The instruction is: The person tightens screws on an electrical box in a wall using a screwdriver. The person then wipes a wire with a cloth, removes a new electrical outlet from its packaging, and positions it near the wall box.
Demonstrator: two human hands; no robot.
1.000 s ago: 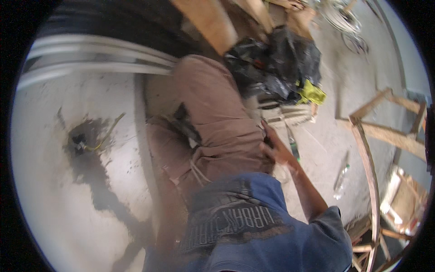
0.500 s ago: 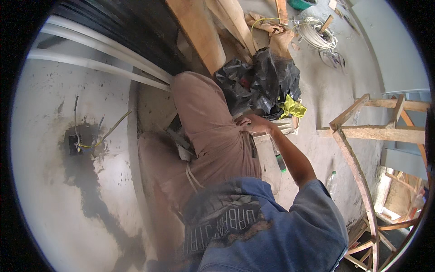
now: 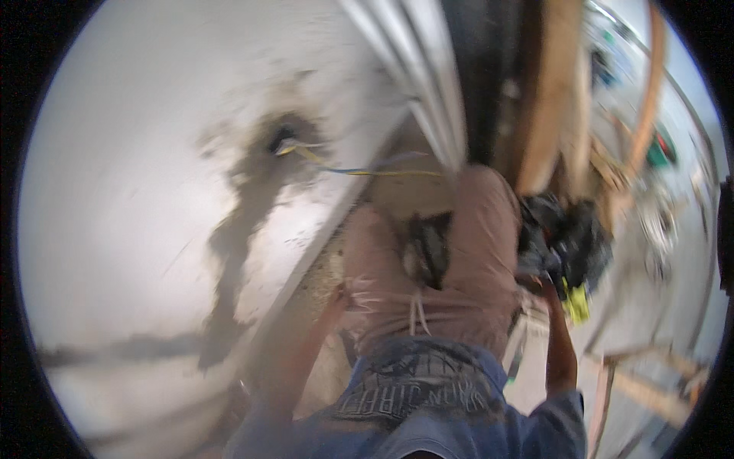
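Observation:
My left hand (image 3: 339, 297), smeared by motion, is beside my left thigh in brown trousers (image 3: 480, 229); its fingers cannot be made out. To the right of the other thigh is my right hand (image 3: 538, 283), next to a crumpled black plastic bag (image 3: 585, 245). That hand is blurred too, and whether it holds anything is not visible. A bright yellow-green piece (image 3: 578, 304) lies against the bag's near edge. From a dark hole (image 3: 284, 136) in the wall, several thin wires (image 3: 336, 170) stick out toward my knees.
The pale wall (image 3: 138, 191) with a grey patched streak fills the left. White pipes (image 3: 417, 69) and wooden boards (image 3: 554, 99) lean ahead of me. Coiled white cable (image 3: 657, 226) and a green container (image 3: 662, 149) lie at far right; a timber frame (image 3: 650, 394) stands nearer.
The view has swung left, so the wall and its wires take up more room. My left forearm has come into view. My right hand now appears nearer the black bag, away from my waist.

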